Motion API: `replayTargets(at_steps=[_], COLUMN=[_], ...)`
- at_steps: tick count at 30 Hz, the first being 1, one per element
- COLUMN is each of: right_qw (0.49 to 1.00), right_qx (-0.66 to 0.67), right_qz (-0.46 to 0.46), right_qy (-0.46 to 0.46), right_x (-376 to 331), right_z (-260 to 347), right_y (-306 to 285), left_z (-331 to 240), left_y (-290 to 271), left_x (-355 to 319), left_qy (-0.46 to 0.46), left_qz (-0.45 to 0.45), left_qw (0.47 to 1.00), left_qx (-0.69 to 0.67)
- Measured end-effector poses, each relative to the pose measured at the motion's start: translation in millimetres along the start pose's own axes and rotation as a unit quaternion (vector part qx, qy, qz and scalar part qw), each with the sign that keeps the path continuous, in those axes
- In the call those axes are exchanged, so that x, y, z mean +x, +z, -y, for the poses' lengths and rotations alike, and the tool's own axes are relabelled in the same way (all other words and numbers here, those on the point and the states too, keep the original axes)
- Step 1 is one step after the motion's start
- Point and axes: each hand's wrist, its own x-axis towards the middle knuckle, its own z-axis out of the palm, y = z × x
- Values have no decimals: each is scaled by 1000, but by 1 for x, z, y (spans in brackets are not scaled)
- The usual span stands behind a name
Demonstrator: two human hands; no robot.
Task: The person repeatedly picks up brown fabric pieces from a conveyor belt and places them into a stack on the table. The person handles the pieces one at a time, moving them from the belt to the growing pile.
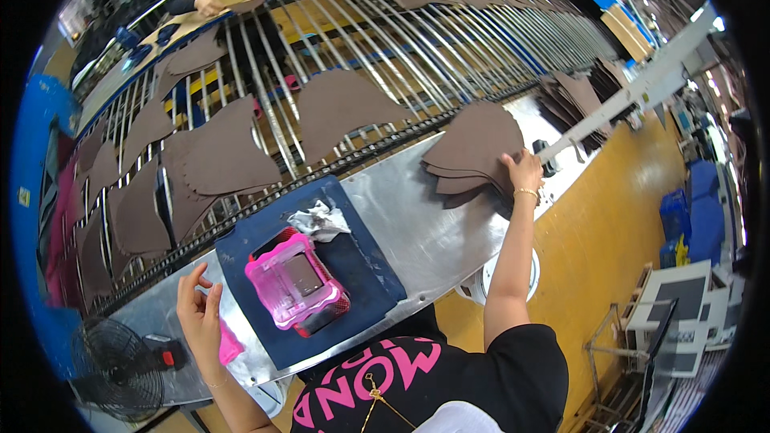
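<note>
At the right of the metal table, my right hand (pixel 525 172) grips the edge of the top sheet on a stack of brown cut pieces (pixel 475 140). The stack is fanned, with several lower edges showing. My left hand (pixel 199 313) is open and holds nothing, its fingers loosely bent and apart, beside a dark blue mat (pixel 365 269). On that mat stands a pink plastic basket (pixel 277 269), with a dark block (pixel 303 274) inside it. Behind the basket lies a crumpled, stained white cloth (pixel 321 220). A bright pink cloth (pixel 230 343) lies near my left wrist.
Beyond the table runs a conveyor of metal rods (pixel 417 56) carrying more brown pieces (pixel 345 108). Across it, a person's hand (pixel 210 6) is by a pink item. A black fan (pixel 116 369) stands at the left; a pale metal arm (pixel 618 100) slants in from the right.
</note>
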Motion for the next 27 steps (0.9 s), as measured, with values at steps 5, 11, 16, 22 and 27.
replayTargets(at_steps=[5, 11, 16, 22, 27], right_qw=[1000, 999, 989, 958, 949], right_qx=[-16, -12, 0, 226, 272], right_qz=[26, -17, 95, 173, 130], right_qy=[-1, 45, 116, 44, -93], right_x=[-12, -21, -4, -10, -40], right_z=[-60, -43, -40, -56, -48], right_y=[0, 3, -8, -16, -43], left_z=[-11, -13, -1, -10, -21], left_y=[15, 16, 2, 0, 4], left_x=[14, 7, -7, -15, -4], left_qy=[11, 34, 8, -19, 14], left_qz=[36, 36, 15, 4, 36], left_qw=[999, 998, 999, 999, 999], left_qx=[-29, -28, -29, -36, -17])
